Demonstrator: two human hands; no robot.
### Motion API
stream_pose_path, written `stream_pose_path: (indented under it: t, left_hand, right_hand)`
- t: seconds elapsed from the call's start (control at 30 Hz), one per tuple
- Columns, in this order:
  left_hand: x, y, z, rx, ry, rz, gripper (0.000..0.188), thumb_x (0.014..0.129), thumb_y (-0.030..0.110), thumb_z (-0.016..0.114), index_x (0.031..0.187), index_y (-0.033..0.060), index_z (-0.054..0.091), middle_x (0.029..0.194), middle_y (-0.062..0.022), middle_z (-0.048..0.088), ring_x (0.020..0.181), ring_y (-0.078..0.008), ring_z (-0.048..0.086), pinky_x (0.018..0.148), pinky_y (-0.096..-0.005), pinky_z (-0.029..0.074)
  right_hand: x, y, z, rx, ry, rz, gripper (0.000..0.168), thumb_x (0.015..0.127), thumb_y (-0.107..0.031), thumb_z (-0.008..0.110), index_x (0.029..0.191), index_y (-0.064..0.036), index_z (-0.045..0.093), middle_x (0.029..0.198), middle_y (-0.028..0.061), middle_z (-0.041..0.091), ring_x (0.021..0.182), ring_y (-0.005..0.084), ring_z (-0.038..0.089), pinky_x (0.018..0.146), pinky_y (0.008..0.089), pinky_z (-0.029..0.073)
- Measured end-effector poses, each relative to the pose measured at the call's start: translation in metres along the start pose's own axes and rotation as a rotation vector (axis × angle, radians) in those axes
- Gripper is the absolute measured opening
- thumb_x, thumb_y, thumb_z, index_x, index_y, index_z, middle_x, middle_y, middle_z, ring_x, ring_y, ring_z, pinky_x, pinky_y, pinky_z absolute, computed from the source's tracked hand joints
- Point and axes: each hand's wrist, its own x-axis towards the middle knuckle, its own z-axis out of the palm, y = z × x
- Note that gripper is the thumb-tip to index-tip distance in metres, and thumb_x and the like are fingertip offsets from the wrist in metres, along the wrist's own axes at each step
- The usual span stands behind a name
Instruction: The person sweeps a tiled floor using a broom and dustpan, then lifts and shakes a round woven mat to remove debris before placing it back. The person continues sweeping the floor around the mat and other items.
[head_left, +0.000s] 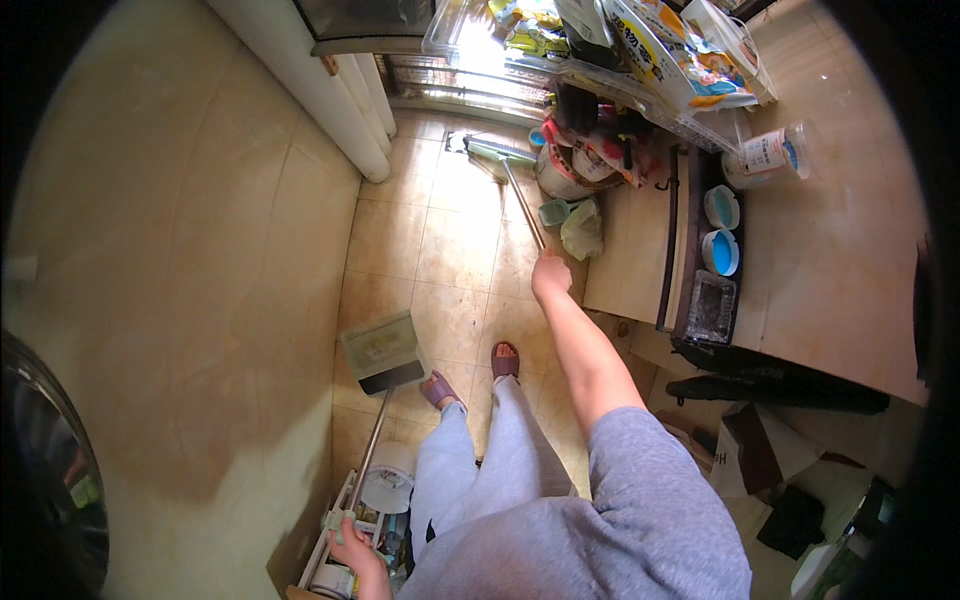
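Note:
My right hand (552, 274) grips the metal handle of a broom (517, 187), with my arm stretched forward. The broom's pale green head with its bristles (499, 152) rests on the floor near the far end of the room, beside a floor drain (456, 142). Low at the left, my left hand (352, 545) is closed around the upper end of a long-handled dustpan (373, 442). Its pale green pan (384, 349) is by my left foot, close to the left wall. I cannot tell whether the pan touches the floor.
Along the right stand a bucket (556, 174), a green slotted scoop (554, 212) and a tied plastic bag (583, 231). A cabinet (630, 255) with a shelf holds white-and-blue round dishes (721, 252). White pipes (330, 97) run down the left wall. A rack (319, 559) is beside my left leg.

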Motion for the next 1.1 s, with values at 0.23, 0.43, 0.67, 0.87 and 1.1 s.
stream_pose_path:
  t: [0.23,0.43,0.67,0.87,1.1]
  left_hand:
    - [0.002,0.005,0.011,0.039,0.017,-0.031,0.063,0.076,0.014,0.063,0.128,-0.0012,0.030,0.053,0.0009,0.037,0.042,-0.0067,0.032,0.037,-0.0220,0.023]
    - [0.010,0.007,0.023,0.044,-0.032,0.022,0.057,0.076,0.015,0.063,0.124,-0.0008,0.036,0.054,0.0017,0.038,0.042,-0.0065,0.032,0.037,-0.0225,0.024]
    - [0.020,0.009,0.027,0.046,-0.037,0.054,0.056,0.077,0.014,0.062,0.124,0.0003,0.036,0.055,0.0023,0.039,0.043,-0.0060,0.033,0.037,-0.0221,0.024]
    - [0.020,0.001,0.025,0.010,-0.025,0.015,0.056,0.078,0.012,0.061,0.125,0.0007,0.035,0.055,0.0022,0.039,0.044,-0.0057,0.032,0.037,-0.0220,0.023]
    - [-0.006,-0.006,0.016,0.008,0.075,-0.013,0.063,0.080,0.013,0.060,0.130,-0.0003,0.024,0.051,0.0004,0.036,0.042,-0.0074,0.032,0.037,-0.0232,0.024]
  right_hand:
    - [-0.062,0.031,0.006,-0.134,-0.229,-0.154,0.031,0.086,-0.011,0.035,0.113,0.001,0.044,0.096,0.0230,0.060,0.090,0.0348,0.059,0.076,0.0444,0.048]
    - [-0.155,0.053,-0.007,-0.041,-0.407,-0.095,0.029,0.086,-0.017,0.040,0.110,-0.002,0.043,0.095,0.0207,0.061,0.087,0.0347,0.060,0.076,0.0426,0.048]
    - [-0.225,0.087,-0.083,-0.071,-0.472,-0.164,0.045,0.075,-0.013,0.049,0.119,-0.006,0.043,0.096,0.0208,0.060,0.090,0.0345,0.059,0.077,0.0449,0.047]
    - [-0.167,0.067,-0.081,-0.099,-0.229,-0.308,0.056,0.072,-0.005,0.047,0.127,-0.010,0.038,0.084,0.0214,0.061,0.080,0.0358,0.060,0.071,0.0462,0.048]
    - [0.011,-0.037,-0.048,-0.083,-0.132,-0.328,0.035,0.089,-0.016,0.031,0.120,-0.004,0.042,0.101,0.0203,0.058,0.095,0.0339,0.057,0.079,0.0427,0.045]
